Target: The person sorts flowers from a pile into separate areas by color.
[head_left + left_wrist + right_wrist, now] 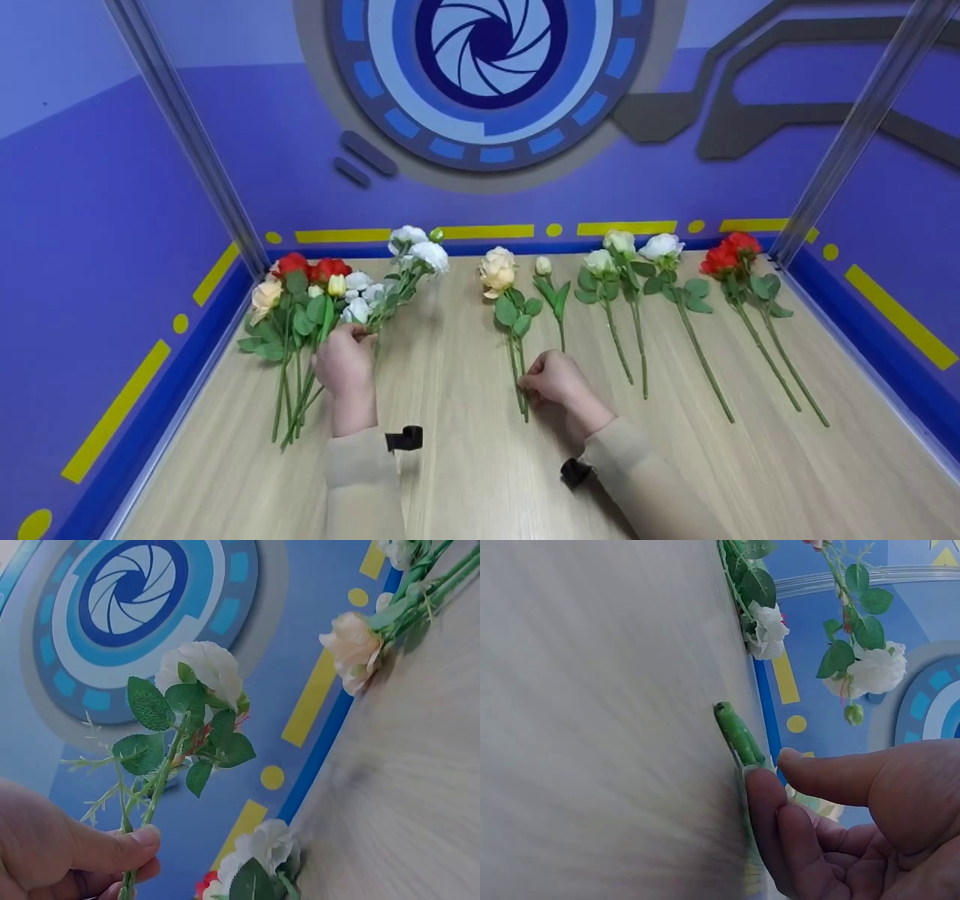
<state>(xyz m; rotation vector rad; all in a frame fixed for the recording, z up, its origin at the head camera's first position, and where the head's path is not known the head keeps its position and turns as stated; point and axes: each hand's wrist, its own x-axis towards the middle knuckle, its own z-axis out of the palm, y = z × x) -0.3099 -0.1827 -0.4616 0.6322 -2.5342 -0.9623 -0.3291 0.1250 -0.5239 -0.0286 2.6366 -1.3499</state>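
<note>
Left hand [346, 361]: grip closed, thumb and fingers pinching the green stem of a white flower spray [429, 259]. Blooms and leaves stand beyond the grip, raised over the tabletop [465, 480] toward its far edge; left wrist view shows the stem rising past thumb and forefinger, bare side twigs just beside them.

Just left of that hand, near the tabletop's far left corner: mixed bunch [300, 319], red, peach, yellow and white heads, stems crossing and pointing to the near edge.

Right hand [561, 381]: grip nearly closed, thumb and forefinger at the lower stem of the peach flowers [498, 271]; a pinch, firmness cannot be told. Cut ends stick out on the near side of the fingers; heads lie well beyond, by the far edge.

Right of these, along the far edge: pale tulip [544, 265], two cream flowers [619, 242], white rose [661, 246], then red flowers [727, 255] nearest the far right corner.
</note>
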